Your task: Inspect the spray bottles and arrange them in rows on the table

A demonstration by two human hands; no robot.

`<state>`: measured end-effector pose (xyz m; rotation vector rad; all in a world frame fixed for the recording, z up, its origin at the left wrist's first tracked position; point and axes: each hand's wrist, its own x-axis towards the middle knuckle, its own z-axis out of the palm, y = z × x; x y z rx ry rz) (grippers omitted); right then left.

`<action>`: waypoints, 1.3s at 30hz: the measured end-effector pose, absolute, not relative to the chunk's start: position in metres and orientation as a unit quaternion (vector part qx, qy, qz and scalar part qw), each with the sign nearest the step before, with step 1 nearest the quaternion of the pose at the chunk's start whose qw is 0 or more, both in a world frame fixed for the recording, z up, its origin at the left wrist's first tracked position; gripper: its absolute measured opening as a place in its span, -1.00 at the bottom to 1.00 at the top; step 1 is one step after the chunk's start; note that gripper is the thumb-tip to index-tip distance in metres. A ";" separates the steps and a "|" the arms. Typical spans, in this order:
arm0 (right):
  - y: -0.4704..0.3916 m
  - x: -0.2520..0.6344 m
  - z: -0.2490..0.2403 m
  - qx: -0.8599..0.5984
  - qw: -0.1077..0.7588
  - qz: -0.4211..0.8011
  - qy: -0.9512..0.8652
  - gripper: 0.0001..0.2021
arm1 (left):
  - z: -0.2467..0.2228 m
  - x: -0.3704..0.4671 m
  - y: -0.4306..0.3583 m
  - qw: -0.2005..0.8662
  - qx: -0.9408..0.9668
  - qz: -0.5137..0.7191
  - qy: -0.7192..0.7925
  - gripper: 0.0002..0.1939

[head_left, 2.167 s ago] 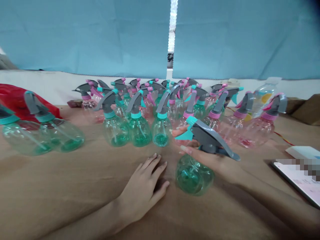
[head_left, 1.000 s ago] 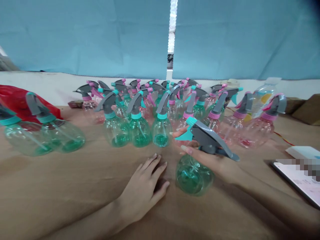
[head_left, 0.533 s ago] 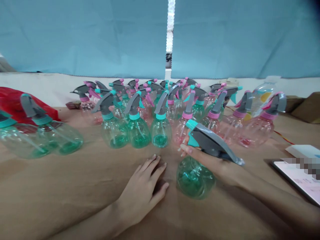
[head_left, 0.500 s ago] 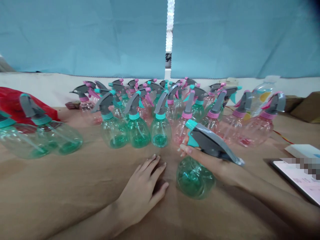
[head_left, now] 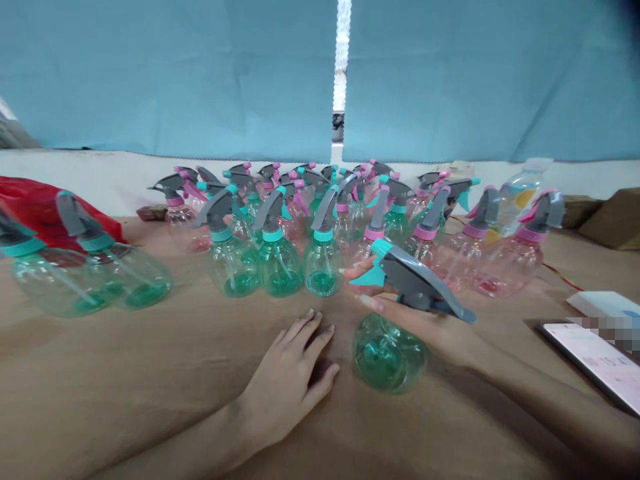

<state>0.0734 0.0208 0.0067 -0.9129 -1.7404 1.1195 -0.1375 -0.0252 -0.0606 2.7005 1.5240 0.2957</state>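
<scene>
My left hand (head_left: pixel 285 380) lies palm down on the brown table (head_left: pixel 165 367), its fingers spread and nothing in it. To its right, my right hand (head_left: pixel 400 310) is round the neck of a green spray bottle (head_left: pixel 387 353), with the thumb on the near side and the other fingers beyond. The bottle's grey head (head_left: pixel 417 273) has a turquoise nozzle and trigger and partly hides that hand. Beyond my hands stand several spray bottles, with green ones (head_left: pixel 280 267) left of centre and pink ones (head_left: pixel 505 263) on the right.
Two more green spray bottles (head_left: pixel 145 280) stand at the left by a red bag (head_left: pixel 55 213). A phone (head_left: pixel 600 360) and a white box (head_left: pixel 607 310) lie at the right. A large clear bottle (head_left: pixel 525 187) and brown boxes (head_left: pixel 617 217) are behind. Blue cloth hangs at the back.
My right thumb and fingertips have moved farther apart at the bottle's neck. The trigger now sticks out farther left, and the head's rear end has shifted slightly left. My left hand stays flat.
</scene>
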 end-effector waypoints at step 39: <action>0.018 0.073 0.014 -0.373 0.417 0.438 -0.704 -0.70 | -0.059 -0.136 -0.025 0.027 0.866 0.084 0.492 -0.53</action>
